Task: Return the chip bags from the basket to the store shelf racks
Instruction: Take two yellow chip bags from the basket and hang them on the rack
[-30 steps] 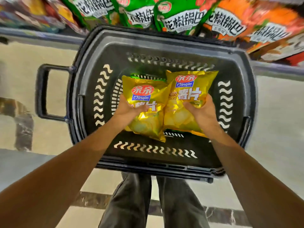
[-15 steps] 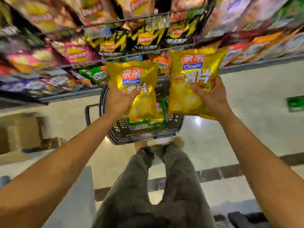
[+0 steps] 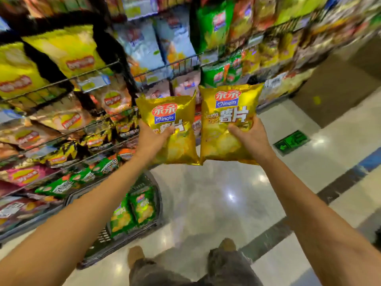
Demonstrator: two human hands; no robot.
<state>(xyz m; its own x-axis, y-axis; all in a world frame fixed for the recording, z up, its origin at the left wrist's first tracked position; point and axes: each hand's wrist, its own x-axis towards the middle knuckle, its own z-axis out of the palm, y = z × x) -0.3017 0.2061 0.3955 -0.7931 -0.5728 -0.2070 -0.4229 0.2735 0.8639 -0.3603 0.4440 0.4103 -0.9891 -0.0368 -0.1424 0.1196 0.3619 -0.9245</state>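
My left hand (image 3: 153, 139) grips a gold chip bag (image 3: 175, 124) by its lower half, and my right hand (image 3: 250, 137) grips a second gold chip bag (image 3: 224, 112) the same way. Both bags are upright, side by side and nearly touching, raised in front of the wire shelf racks (image 3: 99, 124). The black basket (image 3: 153, 211) sits on the floor below my left arm. Two green chip bags (image 3: 134, 211) lie inside it. My left forearm hides most of the basket.
Wire racks filled with chip bags rise on the left and run back to the right. The glossy tiled floor (image 3: 226, 193) has dark stripes and a green floor sign (image 3: 291, 141). My legs and shoes show at the bottom.
Both hands lifted the two gold bags out of the basket and up toward the racks. The view swung up from the basket to the shelves.
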